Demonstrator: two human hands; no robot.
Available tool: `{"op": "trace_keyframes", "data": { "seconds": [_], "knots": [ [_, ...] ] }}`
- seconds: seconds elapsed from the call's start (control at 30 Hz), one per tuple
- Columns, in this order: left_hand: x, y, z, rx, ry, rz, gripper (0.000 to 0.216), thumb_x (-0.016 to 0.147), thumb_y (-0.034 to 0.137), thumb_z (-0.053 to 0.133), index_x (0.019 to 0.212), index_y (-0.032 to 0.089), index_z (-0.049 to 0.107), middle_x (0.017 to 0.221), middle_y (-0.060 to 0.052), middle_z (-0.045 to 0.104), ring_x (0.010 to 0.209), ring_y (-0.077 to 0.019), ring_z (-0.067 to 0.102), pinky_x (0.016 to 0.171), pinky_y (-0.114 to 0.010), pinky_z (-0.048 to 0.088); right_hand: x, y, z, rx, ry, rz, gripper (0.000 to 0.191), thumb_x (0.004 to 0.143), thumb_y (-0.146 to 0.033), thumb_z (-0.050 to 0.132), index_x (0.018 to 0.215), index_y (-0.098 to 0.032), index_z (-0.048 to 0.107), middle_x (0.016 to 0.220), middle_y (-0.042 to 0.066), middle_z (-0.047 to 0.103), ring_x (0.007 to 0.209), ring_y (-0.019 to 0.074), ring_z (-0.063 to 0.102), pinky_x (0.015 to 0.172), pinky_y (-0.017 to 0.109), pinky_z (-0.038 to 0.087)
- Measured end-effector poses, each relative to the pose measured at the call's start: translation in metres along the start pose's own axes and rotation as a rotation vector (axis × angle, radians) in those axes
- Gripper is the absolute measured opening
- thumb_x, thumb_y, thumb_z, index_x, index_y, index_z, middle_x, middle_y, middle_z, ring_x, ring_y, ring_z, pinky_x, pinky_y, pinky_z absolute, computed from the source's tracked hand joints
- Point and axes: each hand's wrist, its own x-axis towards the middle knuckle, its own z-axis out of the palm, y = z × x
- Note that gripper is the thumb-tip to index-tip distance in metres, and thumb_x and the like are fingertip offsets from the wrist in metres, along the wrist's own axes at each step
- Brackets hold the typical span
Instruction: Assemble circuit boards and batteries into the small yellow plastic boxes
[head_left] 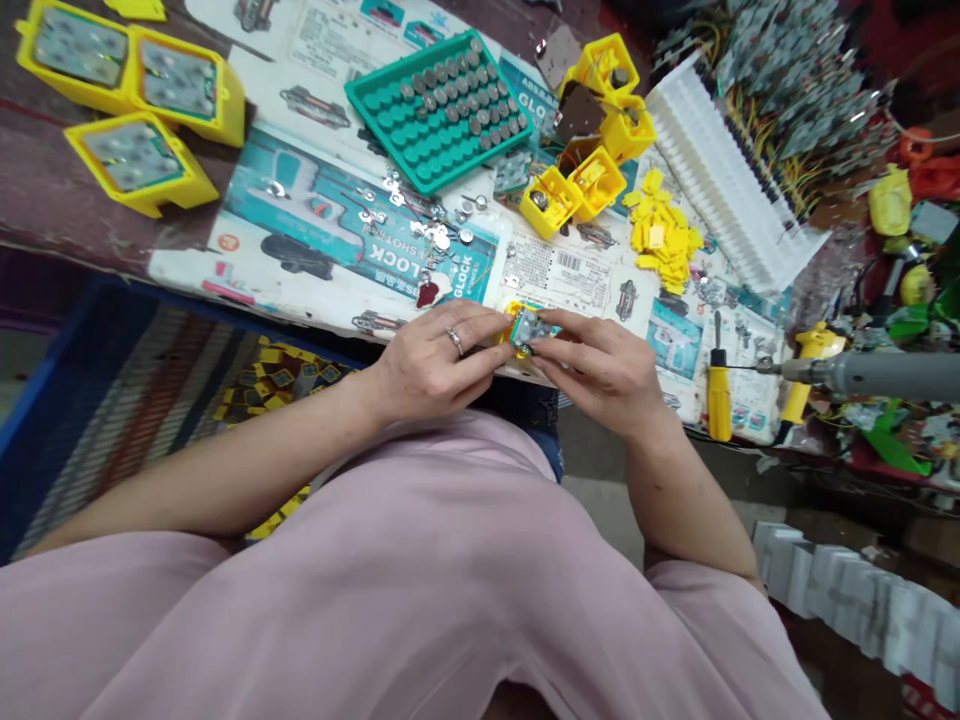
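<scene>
Between both hands, near the table's front edge, is a small yellow plastic housing (513,309) with a grey-and-green circuit piece (528,329) at its open side. My left hand (442,360) wears a ring and pinches the housing from the left. From the right, the fingertips of my right hand (600,365) close on the circuit piece. Fingers cover much of both parts. Just beyond lie loose metal contacts and button cells (441,238). A green tray (442,110) with rows of round cells sits farther back.
Yellow housings with circuit pieces (139,160) stand at the back left; others (574,195) are behind my right hand. Yellow caps (661,232), a white rack (727,170), a yellow-handled screwdriver (719,400) and a grey power screwdriver (885,375) are right. A blue crate (67,400) stands below left.
</scene>
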Motion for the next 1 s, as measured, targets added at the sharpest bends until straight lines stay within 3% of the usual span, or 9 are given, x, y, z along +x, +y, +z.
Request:
{"op": "trace_keyframes", "data": {
  "seconds": [0.13,0.27,0.53,0.77,1.0],
  "knots": [
    [0.002,0.001,0.001,0.089,0.026,0.038,0.02,0.086,0.013,0.063,0.106,0.013,0.066,0.107,-0.014,0.075,0.095,-0.0232,0.072,0.084,-0.039,0.063,-0.001,-0.003,-0.001,-0.013,0.024,0.029,0.015,0.093,-0.023,0.065,0.106,-0.023,0.072,0.115,0.009,0.076,0.093,0.0164,0.074,0.081,0.028,0.059],
    [0.003,0.003,0.0,0.122,0.019,0.03,0.019,0.089,0.015,0.061,0.106,0.015,0.066,0.109,-0.012,0.075,0.099,-0.0211,0.072,0.089,-0.037,0.062,-0.004,-0.003,0.001,0.065,0.043,0.038,0.022,0.088,-0.017,0.069,0.109,-0.022,0.069,0.118,0.012,0.074,0.103,0.0197,0.073,0.087,0.03,0.06],
    [0.001,0.004,0.0,0.19,0.004,0.02,0.018,0.09,0.019,0.058,0.106,0.016,0.066,0.114,-0.008,0.076,0.102,-0.0189,0.072,0.09,-0.036,0.06,0.002,-0.001,-0.013,-0.032,-0.061,-0.032,0.019,0.086,-0.016,0.072,0.105,-0.02,0.07,0.116,0.013,0.074,0.083,0.016,0.073,0.077,0.029,0.06],
    [0.003,0.004,-0.002,0.245,0.002,0.044,0.022,0.092,0.02,0.056,0.111,0.017,0.066,0.113,-0.006,0.076,0.1,-0.0158,0.072,0.09,-0.033,0.059,-0.003,-0.004,-0.009,0.004,-0.004,0.007,0.023,0.086,-0.014,0.071,0.108,-0.02,0.068,0.115,0.013,0.075,0.1,0.0194,0.075,0.085,0.03,0.062],
    [0.0,0.004,0.001,0.214,-0.013,0.021,0.024,0.092,0.018,0.056,0.114,0.019,0.065,0.118,-0.007,0.074,0.103,-0.0168,0.071,0.09,-0.035,0.057,-0.007,-0.005,-0.004,0.024,0.029,0.035,0.023,0.085,-0.013,0.072,0.107,-0.019,0.069,0.117,0.015,0.074,0.096,0.0195,0.076,0.085,0.031,0.063]
  ]
}}
